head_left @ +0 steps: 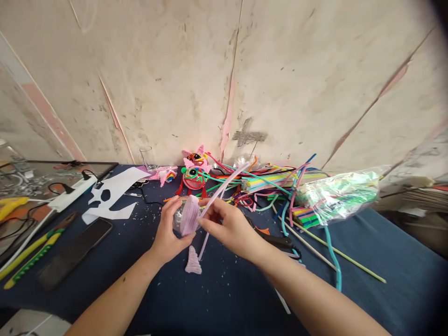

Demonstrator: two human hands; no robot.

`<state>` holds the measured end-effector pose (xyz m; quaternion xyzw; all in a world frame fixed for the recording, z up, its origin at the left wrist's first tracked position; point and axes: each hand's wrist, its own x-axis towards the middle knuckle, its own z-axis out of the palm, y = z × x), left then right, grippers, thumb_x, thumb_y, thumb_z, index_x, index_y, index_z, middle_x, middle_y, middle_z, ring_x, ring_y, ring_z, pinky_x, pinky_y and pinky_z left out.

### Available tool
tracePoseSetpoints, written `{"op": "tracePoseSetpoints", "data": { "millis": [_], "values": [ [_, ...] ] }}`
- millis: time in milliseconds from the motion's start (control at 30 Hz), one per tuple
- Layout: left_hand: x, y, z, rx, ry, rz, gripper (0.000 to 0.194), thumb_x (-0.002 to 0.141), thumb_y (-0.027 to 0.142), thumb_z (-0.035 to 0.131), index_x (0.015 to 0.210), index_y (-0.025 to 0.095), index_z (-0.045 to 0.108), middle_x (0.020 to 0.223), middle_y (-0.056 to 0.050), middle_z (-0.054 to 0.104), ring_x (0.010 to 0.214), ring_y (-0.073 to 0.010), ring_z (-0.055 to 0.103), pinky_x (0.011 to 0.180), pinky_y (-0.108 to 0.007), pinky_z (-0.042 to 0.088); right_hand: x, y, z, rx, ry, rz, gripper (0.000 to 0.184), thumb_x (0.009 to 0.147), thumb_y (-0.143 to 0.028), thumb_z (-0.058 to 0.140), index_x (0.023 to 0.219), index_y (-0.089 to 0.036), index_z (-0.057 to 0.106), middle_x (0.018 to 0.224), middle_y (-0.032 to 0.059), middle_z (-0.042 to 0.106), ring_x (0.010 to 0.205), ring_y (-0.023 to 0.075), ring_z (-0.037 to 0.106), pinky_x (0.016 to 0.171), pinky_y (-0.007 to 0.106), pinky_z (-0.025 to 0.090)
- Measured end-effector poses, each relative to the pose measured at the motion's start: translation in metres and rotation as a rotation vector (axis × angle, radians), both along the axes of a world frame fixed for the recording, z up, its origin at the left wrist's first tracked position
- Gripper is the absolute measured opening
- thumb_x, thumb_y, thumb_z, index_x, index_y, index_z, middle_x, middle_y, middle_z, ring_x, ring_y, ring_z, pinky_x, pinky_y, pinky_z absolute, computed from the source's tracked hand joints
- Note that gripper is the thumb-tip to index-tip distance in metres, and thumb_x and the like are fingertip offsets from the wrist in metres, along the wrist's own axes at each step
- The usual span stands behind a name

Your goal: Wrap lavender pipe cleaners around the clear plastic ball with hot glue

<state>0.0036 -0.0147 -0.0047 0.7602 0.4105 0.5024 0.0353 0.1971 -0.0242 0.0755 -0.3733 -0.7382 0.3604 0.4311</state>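
Observation:
My left hand [168, 233] is closed around a small clear object wrapped with a flat coil of lilac pipe cleaner [189, 215]. My right hand [227, 224] pinches the long lilac pipe cleaner strand [224, 186] right beside the coil; its free end rises up and to the right. A small lilac pipe-cleaner cone [192, 261] lies on the dark blue tablecloth [227, 298] just below my hands. Both hands meet over the middle of the table.
Behind stand pink and red pipe-cleaner figures [194, 176] and a heap of coloured pipe cleaners [273, 184], with a clear bag of them [336, 196] to the right. At left lie a phone [75, 252], yellow-green pliers [31, 259], a white paper cut-out [112, 192] and cables. A worn wall rises close behind.

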Motion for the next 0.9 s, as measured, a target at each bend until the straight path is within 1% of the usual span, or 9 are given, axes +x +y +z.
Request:
{"op": "tracePoseSetpoints", "data": {
  "millis": [33,100,267,367,500,633,800,900],
  "values": [
    [0.0,0.0,0.001,0.009,0.004,0.005,0.076,0.066,0.013,0.071,0.133,0.024,0.036,0.138,-0.014,0.042,0.132,-0.0322,0.041,0.105,-0.052,0.04,-0.004,0.002,-0.003,-0.017,0.024,-0.008,0.013,0.079,-0.026,0.059,0.088,-0.017,0.063,0.063,-0.0041,0.052,0.056,0.0103,0.047,0.054,0.023,0.04],
    [-0.001,0.0,0.001,0.007,0.002,0.01,0.078,0.064,0.012,0.071,0.133,0.024,0.036,0.138,-0.015,0.042,0.132,-0.0333,0.042,0.103,-0.053,0.041,-0.008,0.006,-0.011,-0.056,0.107,-0.041,0.012,0.08,-0.028,0.057,0.077,-0.018,0.061,0.061,-0.0037,0.052,0.056,0.0108,0.047,0.055,0.024,0.04],
    [-0.001,-0.001,0.0,-0.026,-0.021,-0.012,0.082,0.062,0.013,0.072,0.134,0.025,0.034,0.14,-0.015,0.04,0.13,-0.0349,0.043,0.102,-0.053,0.043,-0.014,0.012,-0.034,-0.251,0.412,-0.001,0.022,0.074,-0.042,0.066,0.076,-0.021,0.059,0.059,-0.0037,0.055,0.056,0.0133,0.053,0.058,0.028,0.046],
    [0.0,-0.001,-0.001,-0.026,-0.032,-0.016,0.082,0.063,0.013,0.072,0.134,0.026,0.034,0.14,-0.015,0.04,0.131,-0.0347,0.042,0.103,-0.054,0.042,-0.018,0.013,-0.039,-0.285,0.507,-0.033,0.027,0.071,-0.045,0.071,0.073,-0.021,0.059,0.058,-0.0032,0.056,0.054,0.0132,0.053,0.057,0.028,0.046],
    [-0.001,0.001,-0.005,-0.044,-0.064,-0.029,0.082,0.065,0.015,0.072,0.136,0.027,0.034,0.142,-0.015,0.038,0.134,-0.0342,0.039,0.104,-0.053,0.041,-0.023,0.012,-0.04,-0.288,0.549,-0.063,0.029,0.069,-0.047,0.073,0.072,-0.021,0.06,0.058,-0.0028,0.057,0.054,0.0129,0.053,0.056,0.028,0.046],
    [-0.002,0.004,-0.011,-0.082,-0.118,-0.035,0.083,0.065,0.019,0.074,0.137,0.027,0.033,0.142,-0.014,0.038,0.133,-0.0334,0.04,0.103,-0.052,0.041,-0.025,0.013,-0.043,-0.296,0.535,-0.066,0.027,0.069,-0.044,0.072,0.072,-0.021,0.06,0.057,-0.0031,0.056,0.054,0.0138,0.054,0.057,0.029,0.046],
    [-0.002,0.006,-0.015,-0.114,-0.157,-0.008,0.075,0.069,0.025,0.074,0.134,0.026,0.037,0.138,-0.014,0.041,0.13,-0.0321,0.043,0.102,-0.051,0.041,-0.029,0.015,-0.052,-0.296,0.525,-0.07,0.023,0.07,-0.042,0.07,0.072,-0.021,0.06,0.057,-0.0033,0.056,0.054,0.0136,0.053,0.057,0.029,0.046],
    [0.0,0.006,-0.015,-0.124,-0.17,-0.001,0.072,0.069,0.025,0.073,0.132,0.026,0.038,0.135,-0.013,0.043,0.128,-0.0317,0.045,0.101,-0.05,0.042,-0.029,0.015,-0.055,-0.302,0.516,-0.069,0.023,0.07,-0.042,0.07,0.071,-0.021,0.059,0.057,-0.0031,0.057,0.054,0.0137,0.054,0.057,0.029,0.045]
  ]
}}
